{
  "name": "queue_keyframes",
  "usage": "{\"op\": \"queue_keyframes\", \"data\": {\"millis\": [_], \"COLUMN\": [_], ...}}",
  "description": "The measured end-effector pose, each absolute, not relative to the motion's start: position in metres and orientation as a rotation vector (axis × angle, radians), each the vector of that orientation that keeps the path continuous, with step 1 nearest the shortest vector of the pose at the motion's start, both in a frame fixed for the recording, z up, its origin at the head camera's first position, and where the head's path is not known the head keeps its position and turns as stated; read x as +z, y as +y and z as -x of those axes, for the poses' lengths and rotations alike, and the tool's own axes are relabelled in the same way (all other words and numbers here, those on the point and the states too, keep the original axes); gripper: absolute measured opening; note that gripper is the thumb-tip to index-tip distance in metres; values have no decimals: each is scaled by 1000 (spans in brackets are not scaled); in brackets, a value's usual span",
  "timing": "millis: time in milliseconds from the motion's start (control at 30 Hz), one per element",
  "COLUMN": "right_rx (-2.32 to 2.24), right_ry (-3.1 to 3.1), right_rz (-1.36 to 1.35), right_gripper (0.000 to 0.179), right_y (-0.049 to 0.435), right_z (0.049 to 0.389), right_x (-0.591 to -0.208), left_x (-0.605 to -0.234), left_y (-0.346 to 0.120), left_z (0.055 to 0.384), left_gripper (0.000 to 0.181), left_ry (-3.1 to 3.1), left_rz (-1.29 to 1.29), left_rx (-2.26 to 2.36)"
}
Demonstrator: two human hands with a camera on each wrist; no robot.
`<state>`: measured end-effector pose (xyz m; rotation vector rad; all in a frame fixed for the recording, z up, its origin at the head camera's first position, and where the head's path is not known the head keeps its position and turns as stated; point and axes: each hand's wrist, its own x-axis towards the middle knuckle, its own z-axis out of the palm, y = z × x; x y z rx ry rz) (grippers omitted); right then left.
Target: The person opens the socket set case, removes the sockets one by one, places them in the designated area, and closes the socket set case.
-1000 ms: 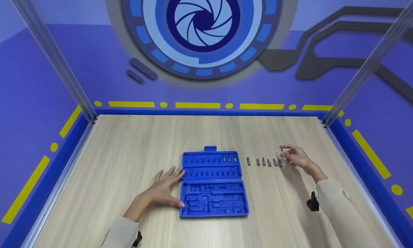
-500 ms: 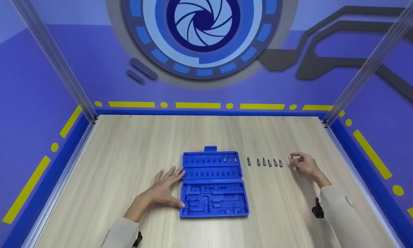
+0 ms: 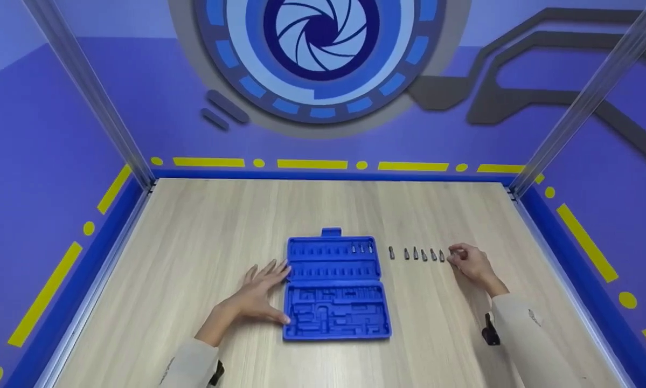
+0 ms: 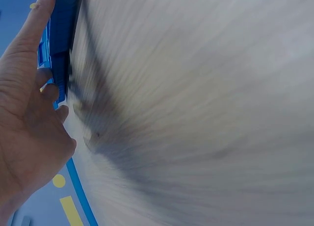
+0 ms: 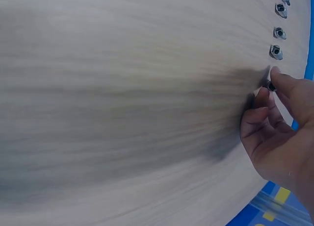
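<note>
An open blue plastic bit case (image 3: 332, 283) lies in the middle of the table, with 3 small metal bits (image 3: 362, 248) standing in the right end of its top row of slots. My left hand (image 3: 258, 296) rests against the case's left side, fingers spread and thumb at the lower left corner; the left wrist view shows the hand (image 4: 32, 108) beside the blue edge. To the right of the case, several metal screwdriver bits (image 3: 424, 255) stand in a row. At the row's right end, my right hand (image 3: 473, 264) pinches a screwdriver bit (image 5: 271, 86) between thumb and forefinger, low over the tabletop.
The pale wooden table (image 3: 220, 215) is bounded by blue printed walls (image 3: 323, 145) at the back and both sides. Metal frame posts (image 3: 592, 102) rise at the back corners. The left part of the case's lid holds vacant slots.
My right hand first moved right and toward me with the bit, then back left and slightly down to the end of the row. The left hand stays at the case.
</note>
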<state>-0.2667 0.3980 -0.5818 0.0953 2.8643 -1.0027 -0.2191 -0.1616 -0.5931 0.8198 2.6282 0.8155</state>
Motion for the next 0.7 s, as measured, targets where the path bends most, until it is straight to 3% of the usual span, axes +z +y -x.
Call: {"op": "queue_keyframes", "data": {"millis": [700], "right_rx": [-1131], "right_ry": [2806], "right_rz": [-13], "right_gripper": [41], "right_y": [393], "right_z": [270], "right_x": [-565], "left_x": [-595], "left_y": [-162], "left_z": [220], "left_gripper": [127], "left_ry": [2633], "left_rz": [-838], "left_rx": [811]}}
